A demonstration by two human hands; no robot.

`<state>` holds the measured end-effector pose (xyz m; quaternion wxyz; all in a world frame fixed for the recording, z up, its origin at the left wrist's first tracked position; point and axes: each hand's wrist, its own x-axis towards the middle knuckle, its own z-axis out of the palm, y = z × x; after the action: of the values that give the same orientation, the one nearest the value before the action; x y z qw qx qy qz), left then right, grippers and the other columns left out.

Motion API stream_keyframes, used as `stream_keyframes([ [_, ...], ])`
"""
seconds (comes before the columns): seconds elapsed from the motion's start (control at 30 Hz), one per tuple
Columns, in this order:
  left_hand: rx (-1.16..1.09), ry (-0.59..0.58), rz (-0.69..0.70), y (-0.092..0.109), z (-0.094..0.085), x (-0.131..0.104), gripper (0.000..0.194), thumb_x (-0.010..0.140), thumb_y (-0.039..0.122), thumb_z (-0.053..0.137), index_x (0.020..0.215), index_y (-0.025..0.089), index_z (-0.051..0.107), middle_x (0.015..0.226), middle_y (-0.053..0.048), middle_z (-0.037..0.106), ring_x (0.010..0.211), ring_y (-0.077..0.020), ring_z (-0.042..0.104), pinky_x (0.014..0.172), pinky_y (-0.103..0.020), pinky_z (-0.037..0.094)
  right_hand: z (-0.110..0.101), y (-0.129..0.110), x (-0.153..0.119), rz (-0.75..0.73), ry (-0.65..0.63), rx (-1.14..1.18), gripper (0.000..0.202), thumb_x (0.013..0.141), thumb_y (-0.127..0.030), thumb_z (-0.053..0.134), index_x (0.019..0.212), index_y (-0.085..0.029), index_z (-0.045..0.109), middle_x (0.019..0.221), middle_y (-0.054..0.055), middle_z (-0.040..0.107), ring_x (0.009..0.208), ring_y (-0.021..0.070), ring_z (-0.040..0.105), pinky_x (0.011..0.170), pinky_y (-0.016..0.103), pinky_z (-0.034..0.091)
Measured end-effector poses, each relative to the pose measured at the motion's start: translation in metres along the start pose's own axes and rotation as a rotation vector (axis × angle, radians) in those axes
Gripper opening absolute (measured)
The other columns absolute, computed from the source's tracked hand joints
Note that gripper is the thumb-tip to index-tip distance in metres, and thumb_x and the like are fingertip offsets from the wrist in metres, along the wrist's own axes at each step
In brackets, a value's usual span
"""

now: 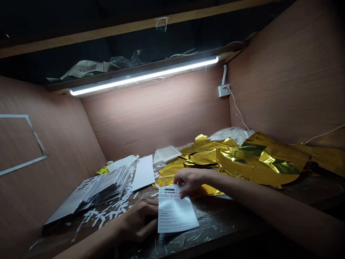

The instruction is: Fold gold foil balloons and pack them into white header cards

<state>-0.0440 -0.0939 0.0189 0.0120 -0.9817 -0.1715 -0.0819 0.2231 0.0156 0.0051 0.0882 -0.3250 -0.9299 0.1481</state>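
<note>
A white printed card [176, 214] with small text and symbols lies at the front of the dark worktable. My right hand [191, 180] pinches its top right part, thumb on the printed face and fingers curled over the top edge. At the card's left edge, my left hand [141, 219] is closed, with bent fingers and thumb against that edge; the fingertips are partly hidden. Gold foil pieces [258, 158] spread behind and to the right of my right hand. Left of my left hand, small white strips [98, 217] are scattered on the table.
Several stacked printed cards [99, 190] fan out at the left. A blank white sheet [143, 172] and a clear flat packet [167, 154] lie behind. Wooden panels enclose the sides and back. A lit tube [145, 76] hangs under the shelf, and a cable runs from a white socket box [223, 90].
</note>
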Motion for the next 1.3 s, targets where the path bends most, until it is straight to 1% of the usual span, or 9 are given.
stream_keyframes([
  [0.2,-0.312,0.093,-0.049,-0.005,0.011,0.002,0.021,0.092,0.013,0.051,0.094,0.017,0.071,0.092,-0.01,0.074,0.084,-0.0199,0.07,0.075,-0.027,0.054,-0.001,-0.003,-0.004,0.014,-0.002,0.019,0.063,0.069,-0.055,0.084,0.12,-0.019,0.071,0.106,0.006,0.069,0.087,0.0211,0.061,0.069,0.027,0.042],
  [0.37,-0.404,0.154,-0.091,-0.003,0.016,0.006,0.033,0.09,0.006,0.052,0.098,0.022,0.079,0.102,-0.008,0.077,0.087,-0.019,0.073,0.081,-0.027,0.054,-0.001,-0.003,-0.005,0.024,-0.002,0.031,0.065,0.069,-0.053,0.085,0.121,-0.017,0.069,0.109,0.008,0.068,0.092,0.0231,0.061,0.073,0.029,0.044],
  [0.47,-0.428,0.225,-0.171,0.004,0.018,0.008,0.036,0.094,0.009,0.054,0.105,0.028,0.082,0.108,-0.005,0.079,0.095,-0.0201,0.074,0.085,-0.027,0.055,0.0,-0.004,-0.005,0.04,0.005,0.039,0.062,0.07,-0.05,0.086,0.12,-0.018,0.069,0.109,0.008,0.068,0.093,0.0236,0.062,0.075,0.029,0.044],
  [0.6,-0.427,0.318,-0.281,0.001,0.015,0.002,0.022,0.09,0.022,0.071,0.107,0.031,0.083,0.107,-0.003,0.08,0.096,-0.0223,0.076,0.086,-0.026,0.056,0.002,-0.002,-0.005,0.03,0.008,0.041,0.062,0.071,-0.051,0.085,0.121,-0.018,0.069,0.11,0.008,0.068,0.095,0.0237,0.061,0.077,0.029,0.044],
  [0.73,-0.563,0.216,-0.227,-0.018,0.006,-0.008,0.033,0.068,0.028,0.092,0.1,0.029,0.085,0.099,-0.004,0.081,0.087,-0.0238,0.077,0.079,-0.024,0.057,0.003,0.001,-0.004,0.001,0.011,0.024,0.062,0.072,-0.052,0.084,0.121,-0.017,0.069,0.112,0.009,0.068,0.097,0.0245,0.061,0.079,0.03,0.045],
  [0.83,-0.598,0.09,-0.167,-0.026,0.001,-0.007,0.022,0.086,0.027,0.078,0.107,0.03,0.083,0.109,-0.006,0.08,0.095,-0.0237,0.076,0.084,-0.026,0.056,0.002,-0.001,-0.004,0.001,0.014,0.015,0.06,0.072,-0.05,0.085,0.12,-0.017,0.069,0.114,0.009,0.067,0.099,0.025,0.061,0.081,0.031,0.045],
  [0.93,-0.581,0.072,-0.149,-0.026,0.001,-0.002,0.023,0.097,0.026,0.064,0.112,0.029,0.082,0.113,-0.008,0.079,0.097,-0.023,0.075,0.084,-0.027,0.055,0.002,-0.003,-0.005,-0.008,0.008,0.006,0.058,0.073,-0.047,0.085,0.12,-0.017,0.068,0.115,0.01,0.067,0.1,0.0253,0.061,0.082,0.031,0.045],
  [1.13,-0.532,0.213,-0.2,-0.03,0.016,-0.001,0.023,0.098,0.029,0.063,0.096,0.024,0.085,0.097,-0.01,0.08,0.084,-0.0208,0.074,0.076,-0.027,0.055,0.002,-0.004,-0.006,-0.007,0.007,0.023,0.058,0.074,-0.048,0.084,0.121,-0.017,0.068,0.115,0.01,0.067,0.1,0.0257,0.061,0.083,0.033,0.046],
  [1.3,-0.446,0.393,-0.297,-0.037,0.017,-0.01,0.017,0.082,0.031,0.081,0.072,0.018,0.076,0.078,-0.006,0.076,0.07,-0.016,0.069,0.067,-0.024,0.053,0.0,-0.007,-0.007,0.001,-0.005,0.023,0.06,0.075,-0.048,0.084,0.122,-0.017,0.067,0.117,0.01,0.066,0.101,0.026,0.06,0.083,0.033,0.045],
])
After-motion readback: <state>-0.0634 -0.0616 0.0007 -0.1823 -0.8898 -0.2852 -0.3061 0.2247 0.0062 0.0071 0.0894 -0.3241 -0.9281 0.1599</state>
